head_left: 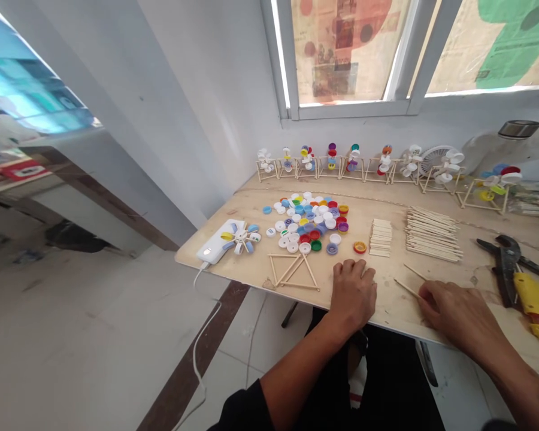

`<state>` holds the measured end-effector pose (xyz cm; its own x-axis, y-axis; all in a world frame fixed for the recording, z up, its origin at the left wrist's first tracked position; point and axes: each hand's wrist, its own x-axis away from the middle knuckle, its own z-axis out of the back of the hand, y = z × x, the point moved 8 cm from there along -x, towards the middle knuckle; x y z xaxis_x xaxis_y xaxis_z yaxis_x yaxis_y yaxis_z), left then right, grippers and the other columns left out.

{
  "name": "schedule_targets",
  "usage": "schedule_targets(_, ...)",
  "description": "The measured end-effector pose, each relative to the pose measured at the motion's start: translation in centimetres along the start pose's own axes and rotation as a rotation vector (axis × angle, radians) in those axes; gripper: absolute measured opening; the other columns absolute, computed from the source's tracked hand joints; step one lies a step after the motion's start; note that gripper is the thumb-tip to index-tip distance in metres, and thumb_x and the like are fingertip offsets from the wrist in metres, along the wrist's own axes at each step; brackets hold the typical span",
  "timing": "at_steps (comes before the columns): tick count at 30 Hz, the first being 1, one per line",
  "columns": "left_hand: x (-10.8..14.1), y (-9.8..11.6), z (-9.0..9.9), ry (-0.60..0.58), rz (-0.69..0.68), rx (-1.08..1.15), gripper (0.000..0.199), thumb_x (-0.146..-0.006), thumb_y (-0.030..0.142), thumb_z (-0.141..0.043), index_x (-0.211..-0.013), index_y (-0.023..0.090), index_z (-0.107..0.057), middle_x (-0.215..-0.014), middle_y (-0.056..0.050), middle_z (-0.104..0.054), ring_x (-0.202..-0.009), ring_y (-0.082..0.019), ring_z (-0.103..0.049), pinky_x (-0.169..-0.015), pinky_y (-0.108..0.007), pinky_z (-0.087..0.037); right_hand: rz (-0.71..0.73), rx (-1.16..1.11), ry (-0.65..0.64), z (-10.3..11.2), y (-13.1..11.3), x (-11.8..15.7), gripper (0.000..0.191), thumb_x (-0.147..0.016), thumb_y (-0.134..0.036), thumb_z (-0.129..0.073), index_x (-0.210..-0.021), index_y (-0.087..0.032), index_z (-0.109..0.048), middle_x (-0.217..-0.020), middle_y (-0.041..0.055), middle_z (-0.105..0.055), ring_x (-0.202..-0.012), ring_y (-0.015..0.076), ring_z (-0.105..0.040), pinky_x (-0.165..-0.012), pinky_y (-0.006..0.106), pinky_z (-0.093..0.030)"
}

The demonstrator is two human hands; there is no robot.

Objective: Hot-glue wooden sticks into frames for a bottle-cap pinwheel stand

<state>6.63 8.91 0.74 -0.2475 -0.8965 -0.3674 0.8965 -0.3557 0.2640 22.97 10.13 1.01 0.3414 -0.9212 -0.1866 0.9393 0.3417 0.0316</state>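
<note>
My left hand (pixel 354 292) rests at the front edge of the wooden table, back up, with the fingers curled down. Its fingertips are hidden, and I cannot see anything in them. To the right, my right hand (pixel 453 311) lies low on the tabletop, thumb and fingers closed on a thin wooden stick (pixel 406 288). A second stick (pixel 414 272) runs close beside its fingers. Left of my left hand lies a flat frame of joined sticks (pixel 295 284). An orange-red bottle cap (pixel 360 246) sits just beyond my left fingers.
Beyond my hands are a pile of coloured bottle caps (pixel 309 215), short sticks (pixel 380 237) and long sticks (pixel 432 233). A cap pinwheel (pixel 241 237) leans on a white power bank (pixel 220 242). Pliers (pixel 505 269) and a yellow glue gun (pixel 536 302) lie right. Finished pinwheels (pixel 332 160) line the wall.
</note>
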Motion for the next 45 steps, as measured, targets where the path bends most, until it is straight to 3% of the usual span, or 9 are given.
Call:
schedule_targets(10, 0.2, -0.3, -0.2, 0.04, 0.006, 0.065, 0.017, -0.084, 0.025, -0.054, -0.1, 0.023, -0.058, -0.114, -0.005, -0.059, -0.103, -0.024, -0.048, -0.088, -0.045, -0.039, 0.031, 0.154, 0.238, 0.9, -2.3, -0.6, 0.015, -0.081, -0.017, -0.047, -0.068, -0.02, -0.054, -0.065, 0.0049, -0.062, -0.068, 0.0231, -0.057, -0.067, 0.036, -0.028)
schedule_targets(16, 0.3, -0.9, 0.2, 0.109, 0.031, 0.159, 0.022, -0.078, 0.014, -0.056, -0.097, 0.022, -0.062, -0.111, -0.003, -0.063, -0.102, -0.023, -0.051, -0.089, -0.045, -0.041, -0.072, 0.07, 0.251, 1.9, -0.7, -0.8, 0.017, -0.08, -0.016, -0.044, -0.067, -0.02, -0.053, -0.063, 0.0041, -0.062, -0.066, 0.0214, -0.057, -0.068, 0.035, -0.03)
schedule_targets(21, 0.3, -0.3, 1.5, 0.132, 0.069, 0.475, 0.026, -0.082, 0.011, -0.049, -0.097, 0.021, -0.067, -0.101, -0.006, -0.068, -0.098, -0.023, -0.055, -0.089, -0.043, -0.042, -0.248, -0.325, 0.232, 2.5, 0.7, 0.3, 0.016, -0.08, -0.027, -0.048, -0.067, -0.021, -0.055, -0.065, 0.0021, -0.062, -0.064, 0.0187, -0.056, -0.066, 0.032, -0.035)
schedule_targets(26, 0.2, 1.1, 1.0, 0.01, 0.225, 1.044, 0.027, -0.089, 0.031, -0.047, -0.09, 0.017, -0.071, -0.085, -0.006, -0.069, -0.083, -0.019, -0.06, -0.078, -0.031, -0.048, -0.302, -0.941, 0.185, 1.4, -2.6, 0.7, 0.021, -0.082, -0.036, -0.049, -0.072, -0.02, -0.058, -0.066, 0.0014, -0.061, -0.063, 0.015, -0.054, -0.062, 0.027, -0.042)
schedule_targets(28, 0.2, 1.2, 0.4, -0.024, 0.299, 1.169, 0.031, -0.087, 0.036, -0.049, -0.082, 0.015, -0.071, -0.074, -0.005, -0.067, -0.073, -0.017, -0.059, -0.069, -0.028, -0.047, -0.34, -1.059, 0.182, 0.9, -3.9, 0.8, 0.021, -0.081, -0.036, -0.051, -0.07, -0.019, -0.057, -0.066, 0.0011, -0.061, -0.063, 0.0141, -0.053, -0.061, 0.025, -0.043)
schedule_targets(32, 0.4, 0.0, -0.2, 0.028, 0.444, 1.272, 0.029, -0.079, 0.04, -0.058, -0.072, 0.013, -0.067, -0.064, -0.003, -0.063, -0.062, -0.015, -0.055, -0.061, -0.024, -0.045, -0.379, -1.149, 0.19, 0.3, -5.6, 0.6, 0.029, -0.083, -0.042, -0.05, -0.069, -0.018, -0.057, -0.065, 0.0006, -0.059, -0.063, 0.0133, -0.053, -0.061, 0.024, -0.043)
schedule_targets(36, 0.6, -1.9, 0.3, 0.071, 0.476, 1.152, 0.025, -0.078, 0.039, -0.058, -0.069, 0.015, -0.061, -0.059, -0.001, -0.059, -0.055, -0.013, -0.052, -0.055, -0.024, -0.042, -0.346, -1.06, 0.234, 0.3, -5.0, 0.4, 0.032, -0.085, -0.045, -0.048, -0.07, -0.019, -0.058, -0.064, 0.001, -0.059, -0.063, 0.0142, -0.054, -0.061, 0.025, -0.043)
schedule_targets(42, 0.1, -2.7, 1.8, 0.088, 0.279, 0.374, 0.011, -0.08, 0.016, -0.054, -0.072, 0.019, -0.061, -0.069, -0.003, -0.063, -0.068, -0.018, -0.056, -0.067, -0.031, -0.037, -0.21, -0.571, 0.409, 1.2, -2.5, 0.9, 0.02, -0.086, -0.036, -0.052, -0.077, -0.021, -0.062, -0.07, 0.0011, -0.062, -0.066, 0.0161, -0.057, -0.073, 0.031, -0.039)
schedule_targets(45, 0.0, -1.8, 1.2, 0.112, 0.188, 0.183, 0.011, -0.077, 0.012, -0.057, -0.072, 0.02, -0.061, -0.074, -0.002, -0.064, -0.074, -0.02, -0.055, -0.07, -0.034, -0.034, -0.109, -0.413, 0.421, 0.9, -3.1, 1.1, 0.019, -0.089, -0.03, -0.048, -0.078, -0.021, -0.061, -0.07, 0.0016, -0.062, -0.067, 0.0159, -0.056, -0.073, 0.032, -0.036)
